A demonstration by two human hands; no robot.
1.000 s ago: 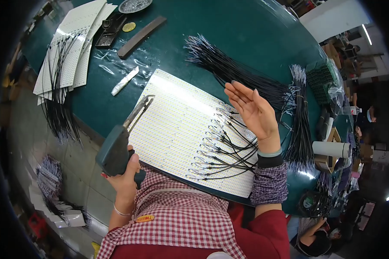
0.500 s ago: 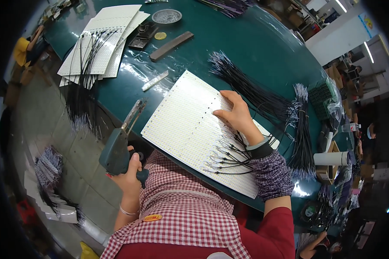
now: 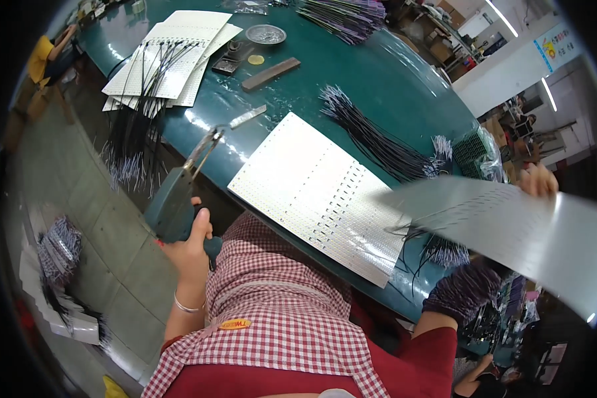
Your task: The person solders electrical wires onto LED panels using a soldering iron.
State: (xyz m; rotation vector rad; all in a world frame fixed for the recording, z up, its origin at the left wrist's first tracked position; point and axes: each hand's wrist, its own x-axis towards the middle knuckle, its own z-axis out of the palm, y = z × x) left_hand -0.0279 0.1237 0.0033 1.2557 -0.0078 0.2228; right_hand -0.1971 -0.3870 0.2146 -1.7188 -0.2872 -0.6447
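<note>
My left hand (image 3: 191, 249) is wrapped round the grip of a dark green soldering gun (image 3: 168, 207), its metal tip raised beside the table's near edge. Out to the right, my right hand (image 3: 539, 180) grips the edge of a thin white circuit board panel (image 3: 544, 229), tilted in the air and blurred by motion. Black wires (image 3: 414, 230) trail from that panel's left end. On the table lies another white circuit board panel (image 3: 292, 176), with a band of dark marks across it. The lifted panel partly covers the bundles of wire behind it.
Black wires with pale ends (image 3: 378, 142) lie behind the panel on the green table (image 3: 351, 73). At the far left, stacked panels (image 3: 186, 40) have wires hanging over the edge. Nearby sit a metal dish (image 3: 266, 34), a dark bar (image 3: 270, 74) and a pale strip (image 3: 248, 117).
My right hand has taken hold of the wired top panel and swung it up to the right, uncovering the panel beneath. My left hand still holds the soldering gun, shifted slightly.
</note>
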